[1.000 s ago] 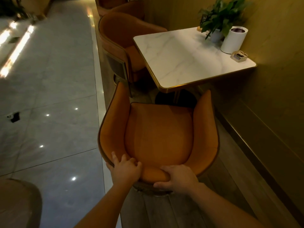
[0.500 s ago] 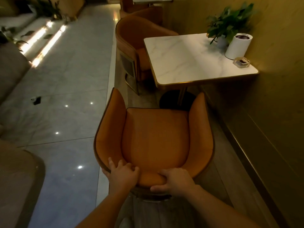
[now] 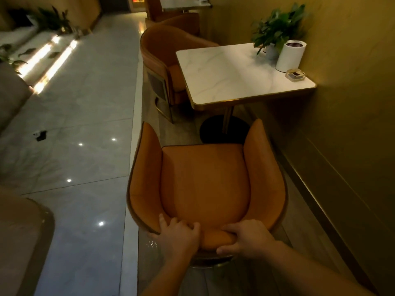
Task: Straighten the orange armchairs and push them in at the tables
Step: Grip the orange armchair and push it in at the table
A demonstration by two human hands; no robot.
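Orange armchair point(image 3: 205, 184) stands just ahead of the fingers, short of the table point(image 3: 230, 77) beyond it. Left hand point(image 3: 177, 233) and right hand point(image 3: 248, 238) both clasp the backrest's top edge, fingers curled over it. Advised: push evenly with both hands, keeping the chair square to the table edge. Count: four armchairs, two tables, two hands.

Both hands grip the top of the near orange armchair's point(image 3: 205, 184) backrest, left hand point(image 3: 178, 236) beside right hand point(image 3: 249, 237). The chair faces the marble table point(image 3: 230, 75), apparently short of its edge; a plant point(image 3: 277, 24) stands on top.
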